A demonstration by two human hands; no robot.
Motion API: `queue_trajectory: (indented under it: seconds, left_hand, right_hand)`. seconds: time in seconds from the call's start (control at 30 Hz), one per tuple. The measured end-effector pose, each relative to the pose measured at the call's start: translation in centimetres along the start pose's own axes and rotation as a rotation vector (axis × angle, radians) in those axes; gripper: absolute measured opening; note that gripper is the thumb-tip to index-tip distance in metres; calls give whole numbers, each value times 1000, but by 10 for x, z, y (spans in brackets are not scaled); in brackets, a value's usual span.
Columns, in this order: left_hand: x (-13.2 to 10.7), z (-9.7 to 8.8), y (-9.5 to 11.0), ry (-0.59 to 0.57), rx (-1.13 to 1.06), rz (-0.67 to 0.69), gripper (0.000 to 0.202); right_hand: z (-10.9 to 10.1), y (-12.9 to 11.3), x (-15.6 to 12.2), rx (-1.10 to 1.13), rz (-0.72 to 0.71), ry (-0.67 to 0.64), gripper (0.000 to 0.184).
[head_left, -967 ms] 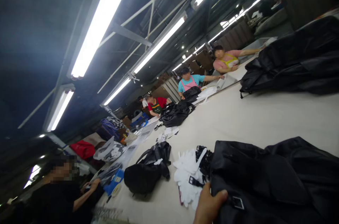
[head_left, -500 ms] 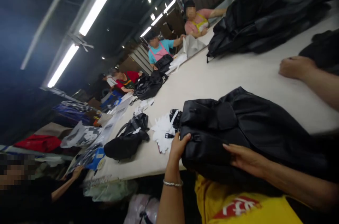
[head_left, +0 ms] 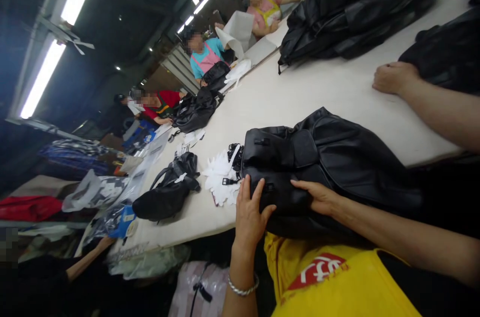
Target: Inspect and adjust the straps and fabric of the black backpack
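A black leather-look backpack (head_left: pixel 360 157) with two front pockets lies on the pale table in front of me, its near side hanging over the edge. My left hand (head_left: pixel 250 214) rests against the pocket end of the bag, fingers apart and thumb out. Farther right, my right hand (head_left: pixel 322 199) grips the near pocket; its thumb lies on top and the other fingers are partly hidden. Just beyond my left hand is a pile of white tags or strips (head_left: pixel 219 177) with black buckles among them.
A smaller black bag (head_left: pixel 168 189) lies left on the table (head_left: pixel 258 89). More black bags (head_left: pixel 348 12) are heaped at the far right. A co-worker's fist (head_left: pixel 393 78) rests on the table at right. Several other people work along the far side. A plastic-wrapped bundle (head_left: pixel 200 287) is below the edge.
My left hand has loosened from the bag's end, its fingers now spread. My right hand stays on the pocket. The view has shifted; across the table, a person has lifted a pale sheet.
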State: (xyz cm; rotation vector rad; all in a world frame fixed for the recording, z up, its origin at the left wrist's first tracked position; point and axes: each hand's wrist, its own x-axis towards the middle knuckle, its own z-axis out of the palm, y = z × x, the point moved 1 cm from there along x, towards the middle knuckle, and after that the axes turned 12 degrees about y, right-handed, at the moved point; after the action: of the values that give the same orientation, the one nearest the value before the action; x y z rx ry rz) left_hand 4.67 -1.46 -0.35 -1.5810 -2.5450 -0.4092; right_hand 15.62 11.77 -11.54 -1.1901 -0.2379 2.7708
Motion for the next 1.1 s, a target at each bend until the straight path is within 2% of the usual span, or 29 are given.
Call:
queue_trajectory:
  seconds: [0.1, 0.17, 0.27, 0.37, 0.43, 0.57, 0.73, 0.93, 1.0, 1.1]
  left_hand:
    - [-3, -3, -6, -21, 64, 62, 61]
    - [0, -8, -2, -9, 126, 90, 62]
    - [9, -14, 17, 43, 203, 177, 54]
    - [19, -7, 37, 13, 213, 332, 40]
    - [24, 3, 40, -29, 224, 373, 36]
    - [24, 18, 30, -45, 251, 367, 33]
    - [22, 15, 24, -42, 245, 390, 32]
    - [23, 16, 26, -23, 239, 395, 31]
    - [22, 18, 24, -7, 240, 388, 31]
    - [23, 20, 21, 13, 237, 395, 31]
  right_hand:
    - [0, 4, 3, 88, -23, -109, 23]
    - [0, 7, 4, 103, -111, -93, 24]
    - [3, 10, 6, 91, -216, -30, 25]
    - [6, 10, 6, 84, -262, -40, 26]
    - [6, 9, 6, 78, -276, -47, 27]
    - [4, 5, 6, 60, -269, -58, 26]
    - [5, -3, 12, 27, -209, -98, 14]
    - [11, -9, 28, -92, -73, -106, 27]
    - [13, -10, 31, -113, -125, -96, 26]
    - [16, -11, 33, -149, -297, -75, 22]
